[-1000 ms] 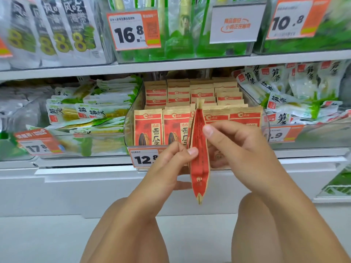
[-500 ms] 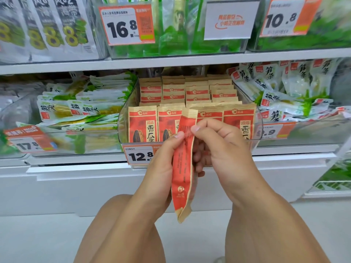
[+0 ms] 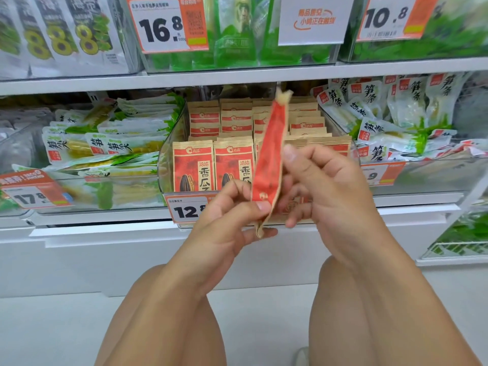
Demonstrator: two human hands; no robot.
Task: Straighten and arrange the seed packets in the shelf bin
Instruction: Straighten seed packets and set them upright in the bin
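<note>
Red seed packet (image 3: 269, 157) edge-on between both hands (image 3: 280, 204)

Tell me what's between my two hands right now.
In the head view, one red seed packet, edge-on and tilted, sits between the left hand and the right hand, both pinching it.

Bright, even, diffuse store lighting; no hard shadows, only a soft dark band under the shelf lip (image 3: 105, 223). Mild glare on the clear bin front (image 3: 169, 165) and on the glossy green packets (image 3: 237, 35) up top. Motion blur on both hands and the held seed packet (image 3: 269, 159). Soft focus and wide-angle bowing toward the edges; price tag (image 3: 31, 191) at left smeared.
</note>
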